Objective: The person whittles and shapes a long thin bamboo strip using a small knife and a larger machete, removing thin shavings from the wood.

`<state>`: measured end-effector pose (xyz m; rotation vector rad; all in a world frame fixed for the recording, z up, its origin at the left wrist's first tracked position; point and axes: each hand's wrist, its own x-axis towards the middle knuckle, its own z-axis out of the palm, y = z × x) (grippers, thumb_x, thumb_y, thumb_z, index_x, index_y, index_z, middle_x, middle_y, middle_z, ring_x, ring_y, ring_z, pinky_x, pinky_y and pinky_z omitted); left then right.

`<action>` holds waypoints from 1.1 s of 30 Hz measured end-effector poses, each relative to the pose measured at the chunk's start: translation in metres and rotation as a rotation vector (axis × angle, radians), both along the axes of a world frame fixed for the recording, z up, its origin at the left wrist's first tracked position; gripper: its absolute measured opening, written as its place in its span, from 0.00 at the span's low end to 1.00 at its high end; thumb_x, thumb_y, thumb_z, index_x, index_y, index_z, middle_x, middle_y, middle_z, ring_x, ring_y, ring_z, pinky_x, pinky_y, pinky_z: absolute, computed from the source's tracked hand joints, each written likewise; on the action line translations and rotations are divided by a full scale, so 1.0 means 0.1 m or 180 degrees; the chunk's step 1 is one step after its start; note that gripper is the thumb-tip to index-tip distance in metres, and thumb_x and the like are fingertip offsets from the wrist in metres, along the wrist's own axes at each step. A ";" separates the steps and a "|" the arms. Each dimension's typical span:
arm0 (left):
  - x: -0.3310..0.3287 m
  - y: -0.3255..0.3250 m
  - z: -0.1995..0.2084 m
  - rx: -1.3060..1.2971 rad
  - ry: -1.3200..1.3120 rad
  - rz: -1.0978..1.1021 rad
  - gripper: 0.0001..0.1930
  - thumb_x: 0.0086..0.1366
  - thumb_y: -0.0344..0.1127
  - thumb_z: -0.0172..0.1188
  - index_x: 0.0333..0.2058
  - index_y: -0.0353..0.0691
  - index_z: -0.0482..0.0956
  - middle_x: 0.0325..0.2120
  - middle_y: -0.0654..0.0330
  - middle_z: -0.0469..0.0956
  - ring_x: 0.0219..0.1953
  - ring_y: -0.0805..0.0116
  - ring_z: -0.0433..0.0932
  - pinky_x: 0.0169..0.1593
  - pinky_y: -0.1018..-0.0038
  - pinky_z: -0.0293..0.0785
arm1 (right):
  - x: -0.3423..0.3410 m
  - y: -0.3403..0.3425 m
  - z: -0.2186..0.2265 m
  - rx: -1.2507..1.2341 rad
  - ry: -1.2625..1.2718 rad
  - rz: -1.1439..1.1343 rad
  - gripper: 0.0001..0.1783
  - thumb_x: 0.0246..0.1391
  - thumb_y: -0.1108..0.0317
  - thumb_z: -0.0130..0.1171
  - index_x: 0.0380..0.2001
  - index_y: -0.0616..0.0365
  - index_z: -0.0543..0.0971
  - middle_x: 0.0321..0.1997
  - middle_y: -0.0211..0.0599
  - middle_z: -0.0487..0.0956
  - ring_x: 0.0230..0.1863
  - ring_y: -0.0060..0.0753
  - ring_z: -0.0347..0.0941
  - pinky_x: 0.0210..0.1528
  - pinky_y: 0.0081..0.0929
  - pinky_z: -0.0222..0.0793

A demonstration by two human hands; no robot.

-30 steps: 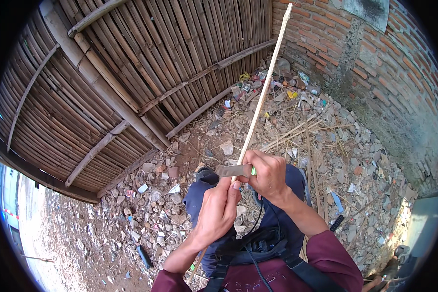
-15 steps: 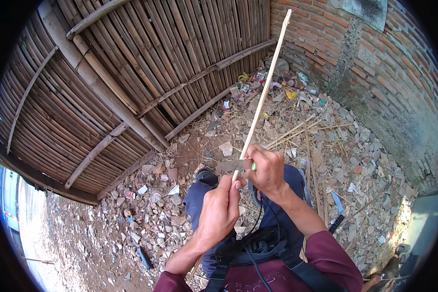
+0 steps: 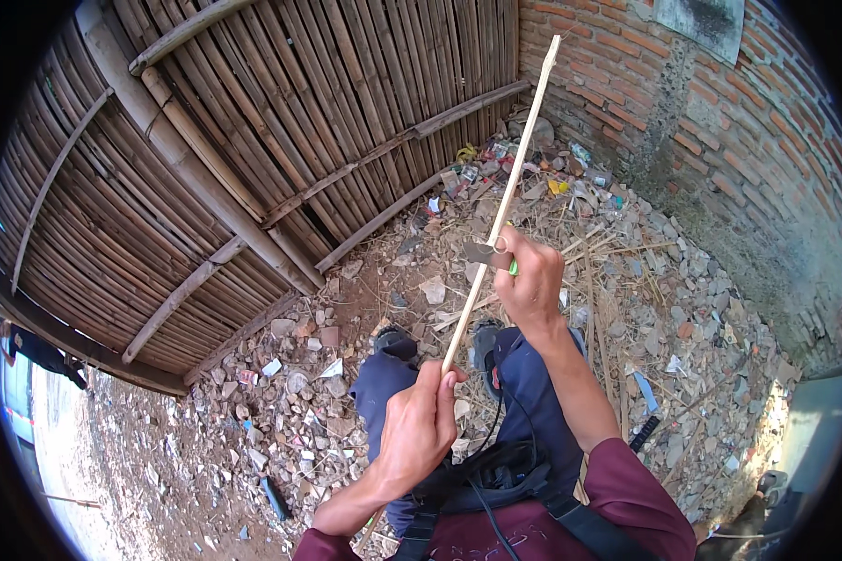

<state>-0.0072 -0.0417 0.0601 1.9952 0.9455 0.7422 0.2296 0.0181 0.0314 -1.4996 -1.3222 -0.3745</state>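
Observation:
My left hand point(image 3: 413, 425) is closed around the lower end of a long, pale bamboo strip point(image 3: 517, 159), which slants up and away to the right. My right hand point(image 3: 537, 288) grips a knife whose handle shows a bit of green. The dark, flat knife blade point(image 3: 485, 254) lies across the strip some way above my left hand. Beside the blade a thin pale shaving curls next to my right fingers. Most of the handle is hidden inside my right hand.
Rubble and litter cover the ground point(image 3: 346, 393). A bamboo slat wall point(image 3: 281, 103) stands at the left and a brick wall point(image 3: 720, 122) at the right. Several thin sticks point(image 3: 627, 248) lie on the right. A dark, blade-shaped object point(image 3: 276, 498) lies at the lower left.
My right hand has slid the knife up and away along the strip, and a curled shaving shows. My left hand and the strip have come slightly lower. A dark figure appears at the far left.

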 end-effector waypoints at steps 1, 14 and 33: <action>-0.02 -0.02 -0.02 -0.0016 0.0039 -0.0004 0.08 0.81 0.28 0.50 0.45 0.34 0.78 0.16 0.58 0.70 0.17 0.69 0.69 0.25 0.67 0.65 | 0.07 0.04 0.00 0.0010 0.0000 -0.0010 0.05 0.49 0.76 0.59 0.31 0.56 0.75 0.21 0.42 0.78 0.23 0.55 0.77 0.26 0.47 0.67; -0.35 -0.19 -0.20 -0.0423 0.0042 -0.0035 0.10 0.82 0.30 0.50 0.45 0.32 0.79 0.15 0.62 0.68 0.17 0.74 0.66 0.24 0.69 0.63 | 0.94 0.43 0.06 -0.0202 0.0508 -0.0467 0.10 0.61 0.72 0.59 0.37 0.61 0.88 0.21 0.53 0.81 0.23 0.54 0.81 0.27 0.44 0.70; -0.07 0.01 -0.06 -0.0019 -0.0148 0.0191 0.08 0.79 0.27 0.53 0.48 0.34 0.81 0.17 0.63 0.67 0.19 0.77 0.65 0.25 0.74 0.63 | -0.31 -0.21 -0.10 -0.0295 -0.0225 0.0552 0.06 0.50 0.73 0.62 0.32 0.51 0.76 0.23 0.35 0.80 0.22 0.48 0.80 0.24 0.45 0.71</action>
